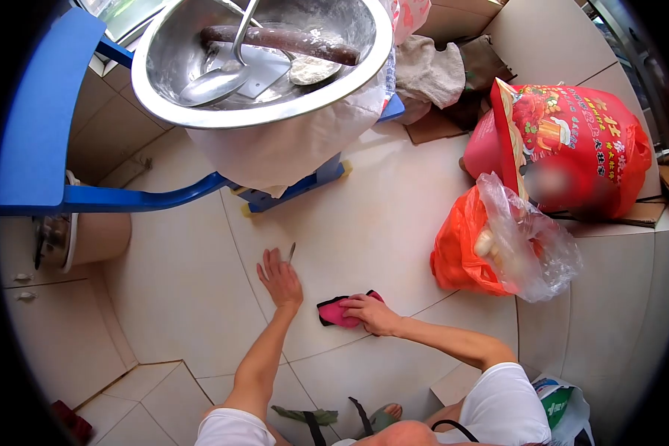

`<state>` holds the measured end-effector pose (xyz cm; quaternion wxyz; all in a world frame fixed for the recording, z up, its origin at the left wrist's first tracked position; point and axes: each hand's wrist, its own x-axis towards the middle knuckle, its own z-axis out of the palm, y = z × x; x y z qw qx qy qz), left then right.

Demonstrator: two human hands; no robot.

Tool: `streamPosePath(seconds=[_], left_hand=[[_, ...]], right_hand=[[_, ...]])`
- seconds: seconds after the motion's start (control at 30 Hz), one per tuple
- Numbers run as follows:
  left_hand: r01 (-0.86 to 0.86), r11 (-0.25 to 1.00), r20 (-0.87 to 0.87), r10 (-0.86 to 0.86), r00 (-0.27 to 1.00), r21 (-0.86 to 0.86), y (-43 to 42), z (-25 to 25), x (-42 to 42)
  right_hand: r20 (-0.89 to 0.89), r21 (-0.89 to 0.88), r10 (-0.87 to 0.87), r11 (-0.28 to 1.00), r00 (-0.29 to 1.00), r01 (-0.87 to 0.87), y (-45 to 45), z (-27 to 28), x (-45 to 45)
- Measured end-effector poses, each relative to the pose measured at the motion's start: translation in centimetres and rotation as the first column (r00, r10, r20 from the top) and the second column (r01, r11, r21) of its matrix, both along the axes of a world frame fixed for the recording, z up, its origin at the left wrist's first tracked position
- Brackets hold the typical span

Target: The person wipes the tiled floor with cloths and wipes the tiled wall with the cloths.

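Note:
My left hand (281,282) is low over the tiled floor, with its fingers stretched out and apart. A thin, small stick-like piece (292,252) with a dark tip lies right beside its index finger and thumb; whether the thumb touches it I cannot tell. To the right, my right hand (375,315) presses down on a folded pink cloth (335,313) with black edging. Its fingers are bent over the cloth, which lies flat on the floor.
Ahead, a metal basin (152,93) holding spoons and a rolling pin (282,42) stands above a blue chair frame (178,195). On the right are an orange bag (457,249) and a large red sack (583,141). A bin (100,236) stands left.

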<state>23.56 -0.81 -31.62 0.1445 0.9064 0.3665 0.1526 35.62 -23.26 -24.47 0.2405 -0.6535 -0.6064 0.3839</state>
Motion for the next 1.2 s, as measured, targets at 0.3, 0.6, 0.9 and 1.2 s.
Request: streamPosePath(seconds=[0.3,0.6,0.9,1.2], left_hand=[[0.004,1.0,-0.019,-0.004,1.0,-0.012,0.1,0.5,-0.1],[-0.002,0.999,0.02,0.003,1.0,-0.043,-0.1,0.2,0.0],[0.001,1.0,0.044,-0.001,0.999,-0.008,0.0,-0.1,0.0],[0.011,0.999,0.185,-0.003,0.983,-0.046,0.3,-1.5,-0.7]], right_hand=[[0.78,-0.03,-0.528,0.505,0.337,0.862,6.6,3.8,28.4],[0.724,-0.038,-0.671,0.193,0.16,0.98,4.5,-5.4,27.5],[0.62,0.296,-0.659,0.7,0.427,0.65,10.3,-6.0,18.8],[0.619,0.233,-0.391,0.92,0.681,0.316,0.1,-3.8,-0.4]])
